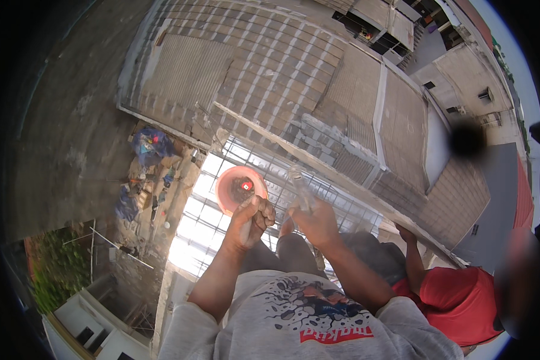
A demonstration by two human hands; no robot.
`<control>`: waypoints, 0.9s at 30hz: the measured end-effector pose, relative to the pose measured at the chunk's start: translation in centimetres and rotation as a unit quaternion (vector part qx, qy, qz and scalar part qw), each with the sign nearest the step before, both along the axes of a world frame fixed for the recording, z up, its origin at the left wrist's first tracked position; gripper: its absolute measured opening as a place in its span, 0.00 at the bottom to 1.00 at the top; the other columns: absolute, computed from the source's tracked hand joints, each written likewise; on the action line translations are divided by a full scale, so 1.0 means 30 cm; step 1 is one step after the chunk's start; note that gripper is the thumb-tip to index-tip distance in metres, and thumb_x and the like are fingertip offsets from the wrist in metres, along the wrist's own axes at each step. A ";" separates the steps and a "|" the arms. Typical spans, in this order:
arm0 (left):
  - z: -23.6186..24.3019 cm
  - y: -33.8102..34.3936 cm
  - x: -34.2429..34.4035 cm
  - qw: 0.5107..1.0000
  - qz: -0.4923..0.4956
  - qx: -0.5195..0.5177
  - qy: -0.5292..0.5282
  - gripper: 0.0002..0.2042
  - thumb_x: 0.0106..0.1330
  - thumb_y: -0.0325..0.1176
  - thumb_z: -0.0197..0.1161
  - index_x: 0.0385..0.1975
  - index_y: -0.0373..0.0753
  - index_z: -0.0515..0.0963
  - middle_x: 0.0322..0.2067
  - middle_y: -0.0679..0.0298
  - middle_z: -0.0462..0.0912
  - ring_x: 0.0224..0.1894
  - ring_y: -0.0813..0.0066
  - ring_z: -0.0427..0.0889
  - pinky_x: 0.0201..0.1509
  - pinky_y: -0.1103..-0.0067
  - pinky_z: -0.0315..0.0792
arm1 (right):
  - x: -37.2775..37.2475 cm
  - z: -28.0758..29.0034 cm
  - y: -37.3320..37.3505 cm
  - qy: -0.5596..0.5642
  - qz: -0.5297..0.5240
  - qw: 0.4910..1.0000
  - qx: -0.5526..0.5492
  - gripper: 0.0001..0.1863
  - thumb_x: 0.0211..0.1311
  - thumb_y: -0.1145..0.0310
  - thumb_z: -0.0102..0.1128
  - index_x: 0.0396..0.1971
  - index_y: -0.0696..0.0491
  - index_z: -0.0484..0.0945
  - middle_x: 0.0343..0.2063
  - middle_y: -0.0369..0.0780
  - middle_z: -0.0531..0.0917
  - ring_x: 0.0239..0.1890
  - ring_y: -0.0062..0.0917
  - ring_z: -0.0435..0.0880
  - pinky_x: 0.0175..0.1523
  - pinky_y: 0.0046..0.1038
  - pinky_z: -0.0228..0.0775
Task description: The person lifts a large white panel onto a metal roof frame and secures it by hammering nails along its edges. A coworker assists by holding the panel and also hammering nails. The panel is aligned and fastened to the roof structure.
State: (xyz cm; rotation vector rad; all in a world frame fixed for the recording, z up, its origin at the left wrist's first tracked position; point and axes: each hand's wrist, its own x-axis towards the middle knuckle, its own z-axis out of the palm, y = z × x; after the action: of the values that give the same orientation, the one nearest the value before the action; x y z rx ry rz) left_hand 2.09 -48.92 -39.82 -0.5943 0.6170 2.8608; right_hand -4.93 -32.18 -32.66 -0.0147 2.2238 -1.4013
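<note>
An orange-pink bucket [224, 191] stands out against the bright surface in front of me. Dark stuff and a small red item with a white spot [245, 186] lie inside it. My left hand [253, 221] is closed at the bucket's near right rim; whether it grips the rim or a handle is hidden. Just to the right, my right hand [315, 221] is wrapped round a slim, pale, see-through-looking object [301, 187]. Its upper end points away from me, and blur keeps me from telling its kind.
A steel bar grid [198, 231] spans white panels below my hands. Beyond it runs a concrete ledge [294, 150], then tiled roofs [270, 66]. At my right sits a person in a red shirt [462, 294]. Far below left lies ground with blue tarps [152, 146].
</note>
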 end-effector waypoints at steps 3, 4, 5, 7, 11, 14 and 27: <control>0.015 -0.001 -0.009 0.998 -0.025 -0.051 -0.027 0.17 0.72 0.49 0.58 0.33 0.40 0.73 0.29 0.62 0.75 0.34 0.70 0.75 0.38 0.77 0.69 | -0.002 0.006 0.003 0.004 0.004 1.000 -0.001 0.13 0.55 0.67 0.65 0.24 0.62 0.76 0.15 0.43 0.76 0.19 0.23 0.71 0.27 0.34 0.66; 0.013 -0.003 -0.010 0.999 -0.023 -0.042 -0.024 0.16 0.72 0.48 0.58 0.34 0.40 0.74 0.30 0.62 0.76 0.34 0.70 0.75 0.38 0.77 0.69 | -0.002 0.007 0.004 0.002 0.007 1.000 -0.003 0.13 0.55 0.67 0.65 0.23 0.62 0.76 0.15 0.43 0.76 0.19 0.23 0.71 0.27 0.34 0.65; 0.009 -0.005 -0.010 0.999 -0.020 -0.030 -0.017 0.16 0.72 0.48 0.58 0.34 0.39 0.74 0.31 0.61 0.76 0.34 0.70 0.76 0.38 0.77 0.69 | -0.003 0.010 0.005 -0.014 0.015 1.000 0.015 0.12 0.56 0.65 0.63 0.26 0.60 0.78 0.17 0.41 0.78 0.21 0.22 0.74 0.29 0.31 0.67; -0.006 -0.011 -0.009 1.000 -0.016 0.000 0.010 0.17 0.72 0.49 0.57 0.33 0.41 0.74 0.30 0.62 0.76 0.34 0.70 0.75 0.38 0.77 0.69 | -0.004 0.012 0.007 -0.034 0.036 0.996 0.067 0.12 0.57 0.63 0.60 0.32 0.57 0.82 0.21 0.36 0.83 0.25 0.20 0.78 0.33 0.26 0.69; -0.037 -0.015 -0.010 0.994 -0.003 0.086 0.072 0.19 0.71 0.54 0.56 0.30 0.43 0.73 0.29 0.64 0.74 0.34 0.70 0.75 0.37 0.77 0.70 | -0.006 0.013 0.007 -0.057 0.034 0.997 0.044 0.12 0.58 0.63 0.59 0.32 0.58 0.82 0.22 0.38 0.85 0.26 0.20 0.79 0.34 0.26 0.69; -0.035 -0.019 -0.009 0.997 0.016 0.057 0.047 0.22 0.70 0.59 0.56 0.30 0.44 0.72 0.29 0.65 0.74 0.34 0.70 0.75 0.38 0.76 0.70 | -0.006 0.009 0.004 -0.053 0.036 0.997 0.048 0.12 0.58 0.63 0.59 0.31 0.58 0.81 0.21 0.38 0.85 0.26 0.19 0.79 0.34 0.26 0.70; 0.009 -0.032 -0.015 0.984 -0.036 0.006 0.174 0.39 0.58 0.72 0.52 0.48 0.35 0.71 0.35 0.62 0.77 0.38 0.72 0.77 0.44 0.75 0.74 | -0.003 -0.046 -0.007 -0.070 0.025 0.997 -0.001 0.10 0.59 0.67 0.59 0.31 0.59 0.80 0.20 0.40 0.84 0.23 0.20 0.81 0.30 0.24 0.69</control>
State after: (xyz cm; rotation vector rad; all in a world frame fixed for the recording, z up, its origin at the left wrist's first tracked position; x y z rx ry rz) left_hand 1.64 -49.86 -39.55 -0.0623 0.6529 2.9160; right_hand -5.01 -32.39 -34.02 0.0270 2.0936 -1.3366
